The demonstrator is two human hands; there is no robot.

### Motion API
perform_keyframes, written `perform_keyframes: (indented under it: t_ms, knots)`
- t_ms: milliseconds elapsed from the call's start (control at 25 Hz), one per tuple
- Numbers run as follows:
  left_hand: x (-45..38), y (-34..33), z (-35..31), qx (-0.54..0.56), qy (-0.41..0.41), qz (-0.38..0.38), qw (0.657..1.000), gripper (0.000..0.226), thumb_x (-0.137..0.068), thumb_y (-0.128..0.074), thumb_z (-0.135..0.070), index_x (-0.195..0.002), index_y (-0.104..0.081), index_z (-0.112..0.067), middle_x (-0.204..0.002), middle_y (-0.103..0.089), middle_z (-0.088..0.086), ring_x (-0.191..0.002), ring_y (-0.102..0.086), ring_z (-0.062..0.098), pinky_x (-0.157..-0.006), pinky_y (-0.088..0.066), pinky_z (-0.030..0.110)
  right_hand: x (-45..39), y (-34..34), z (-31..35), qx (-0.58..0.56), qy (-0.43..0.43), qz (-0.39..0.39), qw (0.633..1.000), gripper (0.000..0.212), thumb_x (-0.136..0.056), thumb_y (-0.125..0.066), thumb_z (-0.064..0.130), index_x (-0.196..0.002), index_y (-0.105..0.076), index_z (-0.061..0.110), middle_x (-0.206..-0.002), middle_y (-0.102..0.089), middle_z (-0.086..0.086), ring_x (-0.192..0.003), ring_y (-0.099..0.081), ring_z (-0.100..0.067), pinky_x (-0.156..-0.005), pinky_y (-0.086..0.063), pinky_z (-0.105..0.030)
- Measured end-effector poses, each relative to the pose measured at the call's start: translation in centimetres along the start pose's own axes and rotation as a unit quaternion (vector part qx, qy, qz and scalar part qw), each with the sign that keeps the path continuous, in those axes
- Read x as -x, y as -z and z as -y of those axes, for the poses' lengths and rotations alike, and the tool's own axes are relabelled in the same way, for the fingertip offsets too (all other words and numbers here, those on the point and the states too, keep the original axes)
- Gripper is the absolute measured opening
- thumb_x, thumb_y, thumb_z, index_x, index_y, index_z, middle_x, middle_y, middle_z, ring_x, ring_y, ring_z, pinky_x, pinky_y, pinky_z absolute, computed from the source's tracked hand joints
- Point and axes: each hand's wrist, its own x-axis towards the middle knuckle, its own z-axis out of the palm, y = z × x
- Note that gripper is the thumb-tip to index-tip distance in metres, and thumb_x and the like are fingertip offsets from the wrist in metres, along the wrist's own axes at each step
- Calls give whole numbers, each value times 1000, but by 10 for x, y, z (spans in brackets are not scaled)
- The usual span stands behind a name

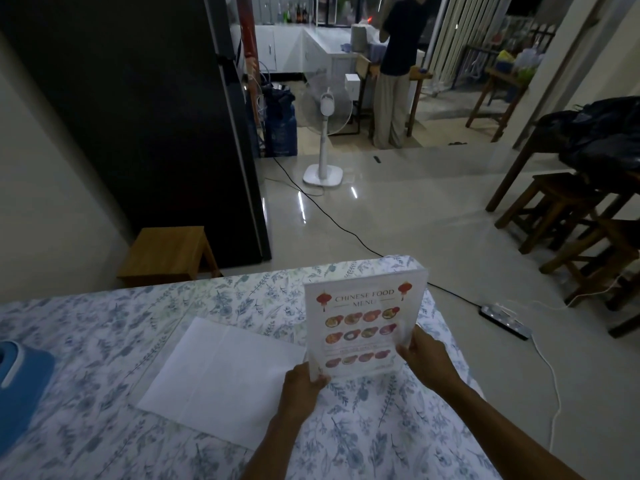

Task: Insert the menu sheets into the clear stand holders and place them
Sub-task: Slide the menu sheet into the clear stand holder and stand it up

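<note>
As both hands (363, 372) grip, menu stand (363, 320) stands upright

Upright clear stand holder (367, 327) with menu sheet (360, 323) inside (Chinese food)

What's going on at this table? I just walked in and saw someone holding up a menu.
A person is holding a clear stand holder upright with both hands, the left hand at its lower left corner and the right hand on its lower right edge. A Chinese food menu sheet is already inside it. It stands near the far right of the floral tablecloth. A blank white sheet lies flat to its left. Whether the base rests on the cloth is unclear.
</note>
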Motion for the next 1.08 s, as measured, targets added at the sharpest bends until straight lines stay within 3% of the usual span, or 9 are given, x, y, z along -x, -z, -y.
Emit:
perform_keyframes:
  t_ms: [120, 280, 480, 640, 760, 880, 960, 1080]
  knots:
    - [-3, 1, -5, -8, -11, 12, 1000, 36, -86, -72, -14, -119, -64, -5, -114, -69, 4, -96, -63, 9, -66, -46, 1, 8, 0, -8, 10, -12, -10, 1000, 22, -96, -59, 26, -116, -59, 17, -115, -71, -2, -100, -69, -20, -64, -44, -9]
    - [-3, -5, -9, -1, -20, 16, 1000, 35, -84, -73, -9, -117, -62, -5, -110, -66, 3, -102, -64, 15, -72, -45, 6, 14, 1, -18, 24, -41, -31, 998, 9, -96, -59, 23, -104, -56, 20, -104, -70, -3, -80, -61, -14, -60, -43, -14]
    - [2, -10, -13, -7, -38, 14, 999, 30, -84, -73, -13, -112, -65, -6, -105, -67, 1, -96, -65, 14, -69, -45, 5, 10, -3, -32, 48, -57, -28, 997, 23, -98, -55, 24, -118, -56, 15, -112, -70, -5, -84, -60, -18, -66, -45, -22]
    - [10, -9, -14, 5, -27, -20, 999, 28, -82, -75, -15, -108, -68, -7, -100, -68, -3, -86, -64, 7, -62, -46, 2, 6, -20, -42, 57, -92, -2, 994, 33, -98, -54, 29, -125, -52, 11, -119, -68, -9, -98, -66, -27, -77, -55, -34]
    - [10, -8, -10, -8, -32, -4, 999, 35, -81, -76, -13, -113, -66, -10, -109, -69, -1, -95, -64, 7, -70, -47, 5, 9, -32, -50, 45, -143, -9, 989, 43, -94, -62, 28, -127, -49, 3, -122, -65, -16, -108, -64, -33, -84, -55, -38]
    - [16, 4, 7, -46, -38, -8, 998, 40, -77, -79, -13, -114, -63, -14, -113, -62, -3, -105, -61, 11, -87, -51, 19, 26, -44, -51, 40, -215, -78, 973, 54, -87, -68, 26, -122, -45, -8, -121, -60, -24, -107, -62, -37, -81, -54, -39]
    - [28, 20, 26, -72, -40, -38, 996, 38, -76, -79, -19, -110, -63, -18, -111, -59, -4, -107, -60, 13, -91, -52, 25, 48, -62, -31, 65, -194, -67, 976, 34, -90, -62, 28, -107, -50, 2, -111, -64, -19, -96, -65, -33, -73, -51, -34]
    - [57, 45, 51, -150, -52, -136, 978, 43, -69, -83, -27, -106, -62, -21, -111, -54, -3, -105, -57, 18, -82, -52, 28, 68, -108, 20, 114, -39, 52, 991, 15, -96, -52, 28, -88, -46, 17, -91, -68, -8, -78, -65, -22, -71, -54, -32]
